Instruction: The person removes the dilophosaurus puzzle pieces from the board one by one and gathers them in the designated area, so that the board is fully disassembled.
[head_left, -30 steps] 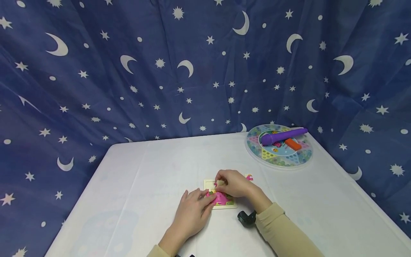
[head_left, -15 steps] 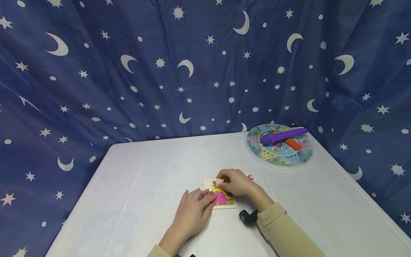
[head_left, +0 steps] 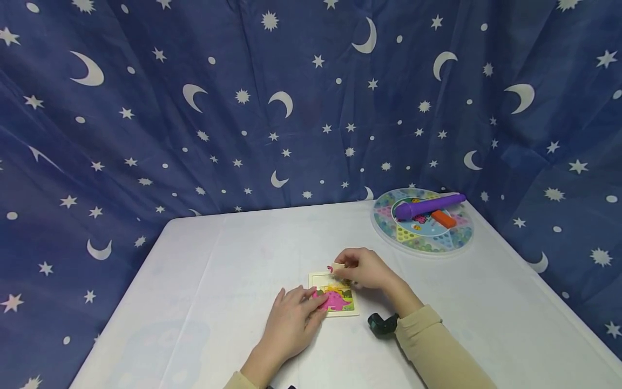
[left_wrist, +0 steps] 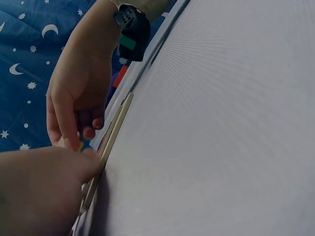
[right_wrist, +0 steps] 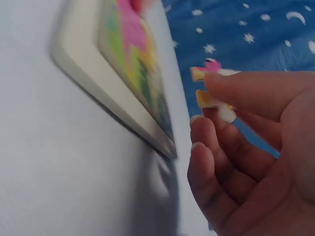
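Note:
A small puzzle board [head_left: 345, 313] with a pale frame and a pink dinosaur picture lies on the white table. My left hand [head_left: 291, 323] rests at its left side, fingers lying fairly straight over the lower left of the picture. The upper part of the board shows bare, pale backing. Over the board's top right edge, my right hand [head_left: 367, 268] pinches a jigsaw piece [head_left: 337, 267] between thumb and fingers. In the right wrist view the jigsaw piece [right_wrist: 212, 65] shows pink on its face and yellowish edges, raised off the board.
A round game board [head_left: 413, 244] stands at the back right of the table, bearing a purple microphone-shaped toy [head_left: 430, 206] and an orange block [head_left: 443, 218]. A black wrist camera [head_left: 383, 325] is strapped at the right wrist. A blue star-and-moon curtain [head_left: 301, 135] hangs behind the table.
My right hand has lifted the jigsaw piece up and away from the board, toward the back right. A loose piece behind that hand is now hidden. The left hand has stayed put.

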{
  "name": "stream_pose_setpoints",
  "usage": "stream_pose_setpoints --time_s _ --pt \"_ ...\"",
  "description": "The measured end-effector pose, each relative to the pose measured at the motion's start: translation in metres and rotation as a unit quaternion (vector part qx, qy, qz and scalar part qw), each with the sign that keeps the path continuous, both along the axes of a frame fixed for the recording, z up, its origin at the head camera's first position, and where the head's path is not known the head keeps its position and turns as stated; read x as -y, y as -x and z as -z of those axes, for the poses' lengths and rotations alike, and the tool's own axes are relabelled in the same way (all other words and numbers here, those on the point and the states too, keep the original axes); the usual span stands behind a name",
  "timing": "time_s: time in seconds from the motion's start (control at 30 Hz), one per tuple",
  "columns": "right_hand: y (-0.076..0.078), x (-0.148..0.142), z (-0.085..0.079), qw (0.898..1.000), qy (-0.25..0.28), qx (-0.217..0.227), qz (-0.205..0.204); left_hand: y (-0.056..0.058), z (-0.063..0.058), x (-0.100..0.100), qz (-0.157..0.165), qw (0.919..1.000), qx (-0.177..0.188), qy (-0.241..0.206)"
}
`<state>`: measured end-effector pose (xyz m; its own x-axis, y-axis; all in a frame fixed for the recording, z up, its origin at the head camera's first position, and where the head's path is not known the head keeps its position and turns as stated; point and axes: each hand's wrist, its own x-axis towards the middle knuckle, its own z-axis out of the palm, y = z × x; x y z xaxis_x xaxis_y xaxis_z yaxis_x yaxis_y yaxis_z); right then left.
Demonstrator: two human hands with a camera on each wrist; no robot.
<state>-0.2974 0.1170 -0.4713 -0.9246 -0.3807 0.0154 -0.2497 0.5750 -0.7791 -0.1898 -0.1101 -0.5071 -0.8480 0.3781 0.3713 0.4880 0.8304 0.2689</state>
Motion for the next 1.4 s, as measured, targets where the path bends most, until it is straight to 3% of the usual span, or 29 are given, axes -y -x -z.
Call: stream_pose_setpoints --time_s 0.17,0.53,0.67,0.77,0.87,1.17,1.4 --pt "0.003 -0.019 -0.004 1.000 0.009 0.006 0.018 -0.001 -0.001 -0.001 -0.005 0.9998 0.022 0.003" --pt "-0.007 -0.055 -0.003 0.996 0.042 0.029 0.068 -0.001 0.002 0.000 -0.004 0.9999 -0.001 -0.013" --pt "-0.008 -0.067 0.000 0.990 0.047 0.004 0.133 0.002 -0.002 -0.001 -0.002 0.9999 0.003 -0.012" --pt "-0.007 -0.076 0.004 0.980 0.043 -0.028 0.195 0.005 -0.004 -0.002 -0.002 0.9999 0.004 -0.010" --pt "-0.006 -0.085 0.009 0.972 0.031 -0.048 0.228 0.005 -0.003 -0.002 0.000 0.9999 0.010 -0.012" --pt "-0.009 -0.100 0.015 0.972 -0.040 -0.037 0.229 0.003 -0.002 0.000 -0.002 0.9998 0.018 -0.012" --pt "-0.011 -0.101 0.014 0.974 -0.052 -0.024 0.220 0.002 -0.001 0.001 0.001 0.9997 0.019 -0.018"
